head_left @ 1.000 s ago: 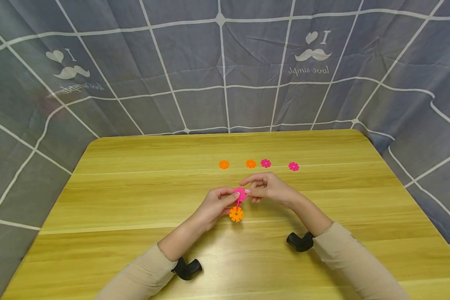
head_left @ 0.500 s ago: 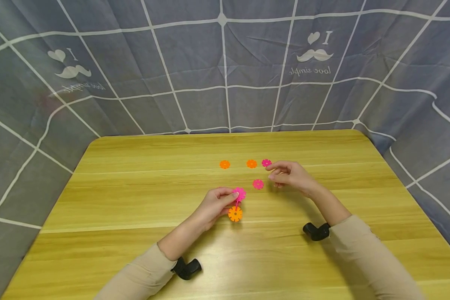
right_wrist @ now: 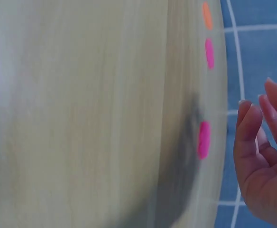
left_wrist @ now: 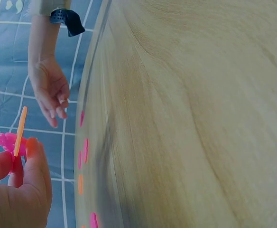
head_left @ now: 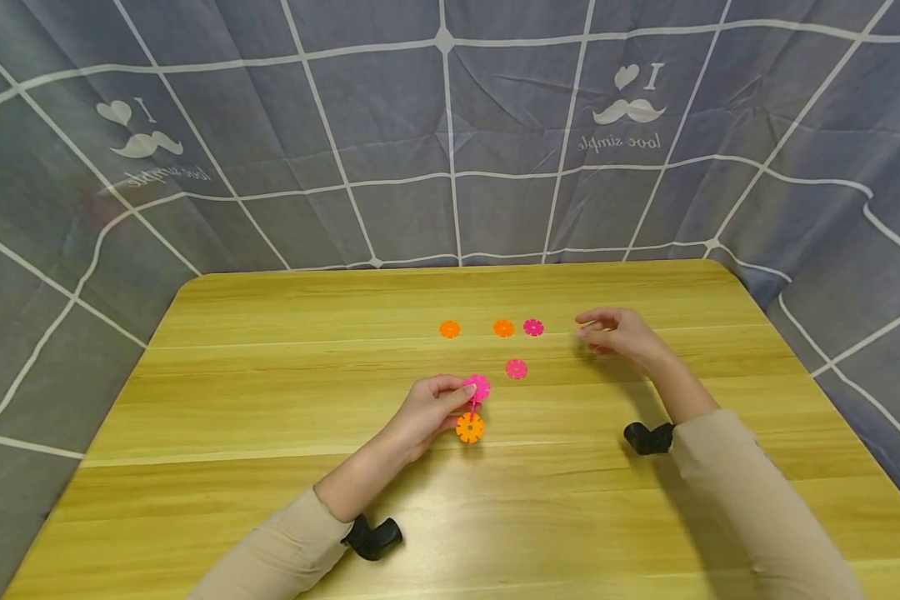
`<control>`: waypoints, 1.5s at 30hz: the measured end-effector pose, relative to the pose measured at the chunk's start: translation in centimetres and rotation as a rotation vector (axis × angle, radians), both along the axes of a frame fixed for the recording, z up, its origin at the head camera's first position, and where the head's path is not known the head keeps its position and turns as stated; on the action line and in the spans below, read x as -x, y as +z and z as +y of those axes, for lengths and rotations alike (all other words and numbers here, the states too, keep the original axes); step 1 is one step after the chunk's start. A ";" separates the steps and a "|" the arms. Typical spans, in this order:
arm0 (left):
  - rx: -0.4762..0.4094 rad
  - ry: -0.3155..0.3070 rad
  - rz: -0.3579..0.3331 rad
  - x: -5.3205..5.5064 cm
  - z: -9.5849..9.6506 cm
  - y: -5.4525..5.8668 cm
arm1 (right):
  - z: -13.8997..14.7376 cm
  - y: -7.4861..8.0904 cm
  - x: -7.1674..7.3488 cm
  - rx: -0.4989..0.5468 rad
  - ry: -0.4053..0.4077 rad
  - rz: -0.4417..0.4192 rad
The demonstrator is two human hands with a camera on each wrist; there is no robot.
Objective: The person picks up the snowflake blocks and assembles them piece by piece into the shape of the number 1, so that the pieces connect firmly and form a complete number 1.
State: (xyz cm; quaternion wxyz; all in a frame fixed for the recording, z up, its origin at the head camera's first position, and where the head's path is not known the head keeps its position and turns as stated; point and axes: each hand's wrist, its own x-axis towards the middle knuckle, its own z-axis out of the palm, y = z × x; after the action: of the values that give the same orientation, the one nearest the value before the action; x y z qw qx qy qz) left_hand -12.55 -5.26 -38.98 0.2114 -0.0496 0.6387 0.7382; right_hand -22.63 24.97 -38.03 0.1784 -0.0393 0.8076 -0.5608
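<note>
My left hand (head_left: 427,412) pinches a pink notched disc (head_left: 479,387) between thumb and fingers, a little above the table. Below it hangs an orange notched disc (head_left: 470,428), linked by a thin pink piece that looks like another disc seen edge-on. In the left wrist view the orange disc (left_wrist: 21,130) stands on edge against the pink. My right hand (head_left: 618,335) hovers at the right with thumb and fingertips apart, nothing between them. Just under its fingertips lies a pink disc (right_wrist: 204,139), mostly hidden by the hand in the head view.
Loose notched discs lie on the wooden table (head_left: 270,400): an orange one (head_left: 449,329), a second orange disc (head_left: 503,328), a pink disc (head_left: 533,327) beside it and a nearer pink disc (head_left: 516,369). A grey curtain (head_left: 390,217) with white lines hangs behind the table.
My right hand has left the joined discs and moved right and away from me to the far pink disc, uncovering a pink disc on the table. The left hand has stayed nearly still.
</note>
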 end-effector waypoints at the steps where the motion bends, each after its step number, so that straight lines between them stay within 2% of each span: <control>1: -0.003 0.000 -0.001 0.0 0.0 0.0 | 0.2 -0.2 0.1 0.001 -0.012 -0.007; 6: -0.007 0.006 0.000 0.0 0.0 -0.2 | 0.7 -0.9 0.7 0.002 -0.065 -0.041; 9: -0.008 0.011 0.003 0.0 0.0 -0.3 | 0.8 -1.3 1.0 -0.038 -0.083 -0.028; 17: 0.001 0.010 -0.005 0.0 -0.1 -0.5 | 0.7 -2.5 1.5 -0.313 -0.111 0.108; 20: -0.003 0.008 -0.008 0.0 -0.1 -0.5 | 0.3 -2.6 1.4 -0.397 -0.135 0.122; 23: -0.006 0.009 -0.009 0.0 -0.1 -0.6 | 0.0 -2.5 1.3 -0.435 -0.153 0.111; 29: -0.010 0.009 -0.011 0.0 -0.1 -0.7 | -0.3 -2.4 1.4 -0.413 -0.174 0.120; 34: -0.002 0.010 -0.007 0.0 0.0 -0.7 | -0.6 -2.6 1.5 -0.307 -0.179 0.085; 38: 0.004 0.013 -0.005 0.0 0.1 -0.6 | -1.4 -2.3 1.4 -0.199 -0.143 0.037; 45: 0.028 0.017 -0.008 -0.1 0.4 -0.5 | -3.6 -1.4 1.2 -0.122 -0.049 0.029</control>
State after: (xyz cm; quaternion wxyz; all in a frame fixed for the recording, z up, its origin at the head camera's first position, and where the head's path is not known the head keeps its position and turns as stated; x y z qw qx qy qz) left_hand -12.46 -4.90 -39.52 0.2069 -0.0608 0.6476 0.7308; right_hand -23.78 21.36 -39.40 0.1549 -0.0167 0.8435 -0.5141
